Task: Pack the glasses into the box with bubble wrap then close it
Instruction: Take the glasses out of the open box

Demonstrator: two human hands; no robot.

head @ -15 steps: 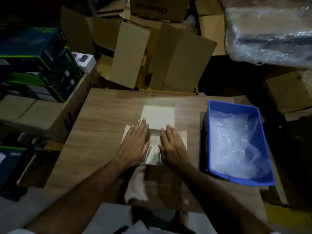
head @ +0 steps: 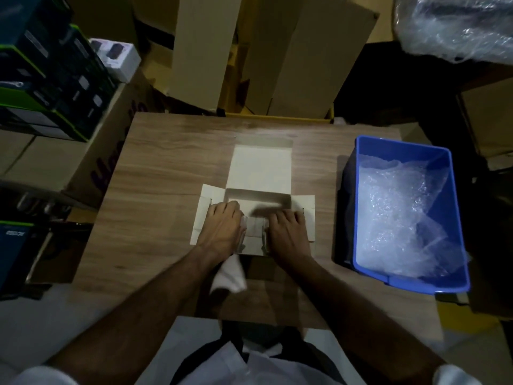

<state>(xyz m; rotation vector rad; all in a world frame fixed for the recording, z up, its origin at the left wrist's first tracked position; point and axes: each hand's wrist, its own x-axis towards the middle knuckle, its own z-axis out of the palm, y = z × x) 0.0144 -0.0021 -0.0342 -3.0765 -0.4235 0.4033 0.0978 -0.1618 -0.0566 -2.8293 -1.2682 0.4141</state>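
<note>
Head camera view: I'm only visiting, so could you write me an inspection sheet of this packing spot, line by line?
Surface: wooden table, dimly lit.
Job's things: white box open at the middle, lid flap lying back, side flaps spread; what look like clear glasses sit at its near edge between the hands; bubble wrap lies in the blue bin to the right.
Clutter: white cloth at the near edge, under the left forearm.
Hands: left hand and right hand rest on the box, fingers curled at the glasses; the grip is unclear.
Cables: nothing seen.
Surroundings: cardboard boxes behind, stacked dark product boxes on the left.
</note>
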